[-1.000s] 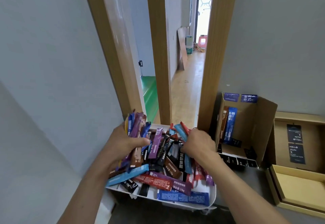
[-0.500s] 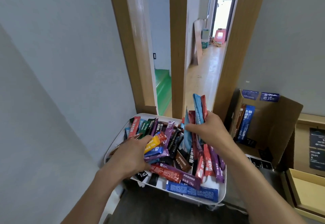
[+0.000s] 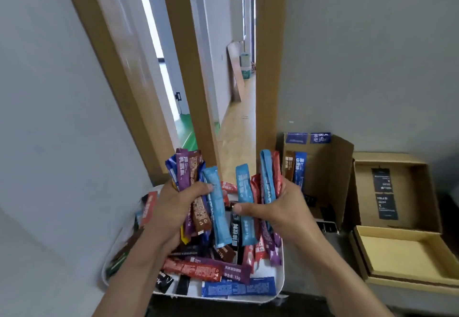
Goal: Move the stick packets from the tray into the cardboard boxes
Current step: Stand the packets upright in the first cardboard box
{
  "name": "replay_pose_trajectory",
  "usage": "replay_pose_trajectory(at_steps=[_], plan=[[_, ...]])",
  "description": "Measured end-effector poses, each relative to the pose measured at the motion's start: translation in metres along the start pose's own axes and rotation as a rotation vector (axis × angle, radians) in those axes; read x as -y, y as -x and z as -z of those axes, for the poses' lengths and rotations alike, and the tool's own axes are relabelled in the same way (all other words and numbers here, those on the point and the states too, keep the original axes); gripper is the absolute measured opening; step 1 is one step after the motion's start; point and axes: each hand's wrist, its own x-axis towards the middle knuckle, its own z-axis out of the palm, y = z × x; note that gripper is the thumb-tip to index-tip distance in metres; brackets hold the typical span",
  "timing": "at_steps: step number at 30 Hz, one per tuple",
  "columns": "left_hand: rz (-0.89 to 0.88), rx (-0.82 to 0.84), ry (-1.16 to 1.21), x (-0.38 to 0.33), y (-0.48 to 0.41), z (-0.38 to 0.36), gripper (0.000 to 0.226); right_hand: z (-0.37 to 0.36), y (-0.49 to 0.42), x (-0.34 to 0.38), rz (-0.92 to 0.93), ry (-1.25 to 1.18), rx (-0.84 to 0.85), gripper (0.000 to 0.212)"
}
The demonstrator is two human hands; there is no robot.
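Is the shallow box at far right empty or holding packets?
Empty. The shallow box shows only its bare tan floor, nothing lying inside.

A grey surface (image 3: 427, 304), table or floor I can't tell, carries the white tray (image 3: 279, 282), an upright cardboard box (image 3: 330, 167) just beside it, then an open flat box (image 3: 407, 257).

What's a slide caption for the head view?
Left hand and right hand each grip a bunch of stick packets above the white tray, beside an open cardboard box.
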Motion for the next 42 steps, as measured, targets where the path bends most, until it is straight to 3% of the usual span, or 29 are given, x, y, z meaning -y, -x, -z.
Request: replay_pose_trajectory(at_steps=[5, 10, 14, 16, 20, 27, 34, 42], plan=[[0.0, 0.053, 0.002, 0.0, -0.007, -0.052, 0.011, 0.029, 0.012, -0.011, 0.048, 0.072, -0.209, 0.048], [0.032, 0.086, 0.023, 0.001, -0.013, -0.075, 0.012, 0.063, -0.003, -0.019, 0.061, 0.439, -0.572, 0.042], [0.055, 0.112, 0.049, -0.006, -0.011, -0.089, 0.008, 0.066, -0.044, -0.024, 0.085, 0.729, -0.653, 0.046], [0.065, 0.127, 0.068, -0.007, -0.011, -0.09, 0.009, 0.068, -0.056, -0.033, 0.051, 0.747, -0.629, 0.049], [0.073, 0.13, 0.074, -0.004, -0.015, -0.086, 0.018, 0.075, -0.05, -0.053, 0.022, 0.488, -0.633, 0.05], [0.058, 0.151, 0.068, -0.002, -0.021, -0.093, 0.017, 0.077, -0.039, -0.056, 0.022, 0.023, -0.593, 0.041], [0.069, 0.153, 0.077, 0.0, -0.028, -0.093, 0.017, 0.071, -0.031, -0.048, 0.077, -0.104, -0.598, 0.043], [0.064, 0.188, -0.041, 0.014, -0.031, -0.097, 0.028, 0.074, -0.031, -0.032, -0.019, -0.511, -0.316, 0.015]])
